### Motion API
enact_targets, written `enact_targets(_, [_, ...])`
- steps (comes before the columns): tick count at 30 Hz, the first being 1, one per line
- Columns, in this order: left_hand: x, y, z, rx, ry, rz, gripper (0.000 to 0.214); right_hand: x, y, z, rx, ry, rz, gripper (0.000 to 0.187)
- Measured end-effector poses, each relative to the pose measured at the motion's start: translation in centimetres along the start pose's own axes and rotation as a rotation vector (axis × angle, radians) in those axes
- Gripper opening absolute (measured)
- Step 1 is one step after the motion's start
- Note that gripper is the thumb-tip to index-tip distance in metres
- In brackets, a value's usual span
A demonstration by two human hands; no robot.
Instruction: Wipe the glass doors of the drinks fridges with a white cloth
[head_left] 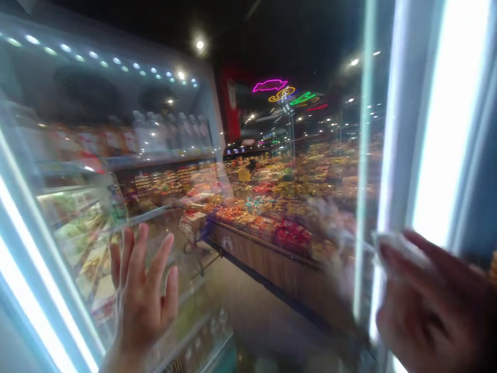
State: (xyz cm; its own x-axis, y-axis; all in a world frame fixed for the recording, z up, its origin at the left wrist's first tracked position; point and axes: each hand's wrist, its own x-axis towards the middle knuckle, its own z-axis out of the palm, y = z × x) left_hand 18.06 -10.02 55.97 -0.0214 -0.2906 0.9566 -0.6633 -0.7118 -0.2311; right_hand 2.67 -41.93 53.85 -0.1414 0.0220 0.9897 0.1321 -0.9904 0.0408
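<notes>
My left hand (143, 295) is raised at the lower left with its fingers spread, holding nothing. It is up against or very close to a clear glass pane (264, 290); whether it touches I cannot tell. On the right, my right hand (430, 305) is blurred, its fingers closed on a thin, crumpled white cloth (406, 248), perhaps a tissue, near the pane's right edge. A pale smear on the glass left of that hand looks like its reflection.
Bright light strips (446, 119) run down the right side, with more light strips (39, 264) at the left. Shelved bottles (151, 134) show at upper left, seemingly mirrored. Beyond the glass are a wooden produce stand (267, 259), a shopping cart (194, 233) and neon signs (269, 85).
</notes>
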Motion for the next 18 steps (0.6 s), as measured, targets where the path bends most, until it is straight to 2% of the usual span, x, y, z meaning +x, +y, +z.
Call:
enact_targets(1, [1.2,-1.1,0.3,-0.005,0.008,0.025,0.082,1.9,-0.9,1.6,-0.052,0.099,-0.089,0.059])
enact_targets(2, [2.1,-2.3,0.6,-0.011,0.01,0.041,0.081,3.6,-1.8,3.3,-0.082,0.066,-0.146,0.063])
enact_targets(4, [2.8,-4.5,1.0,-0.024,0.0,0.043,0.08,6.2,-3.9,6.8,-0.101,-0.158,-0.346,0.066])
enact_targets(6, [2.4,-6.8,1.2,-0.028,-0.021,0.032,0.079,8.1,-5.7,9.7,-0.115,-0.427,-0.545,0.075])
enact_targets(7, [2.0,-7.8,1.3,-0.021,-0.032,0.029,0.079,9.2,-6.5,10.7,-0.132,-0.514,-0.626,0.081])
enact_targets(9, [1.2,-9.8,1.3,-0.004,-0.051,0.018,0.079,12.1,-7.8,12.1,-0.168,-0.566,-0.711,0.084])
enact_targets(12, [0.6,-12.2,1.2,-0.001,-0.052,-0.005,0.077,16.5,-9.7,13.5,-0.223,-0.531,-0.668,0.088])
enact_targets(13, [0.5,-12.8,1.2,-0.006,-0.045,-0.017,0.077,17.0,-10.5,14.1,-0.224,-0.519,-0.659,0.091])
enact_targets(15, [0.1,-13.8,1.1,-0.018,-0.027,-0.047,0.075,16.0,-12.2,15.3,-0.163,-0.553,-0.722,0.098])
enact_targets(18, [-1.3,-14.7,1.3,-0.047,0.007,-0.069,0.077,11.7,-14.2,17.1,0.054,-0.808,-0.988,0.109])
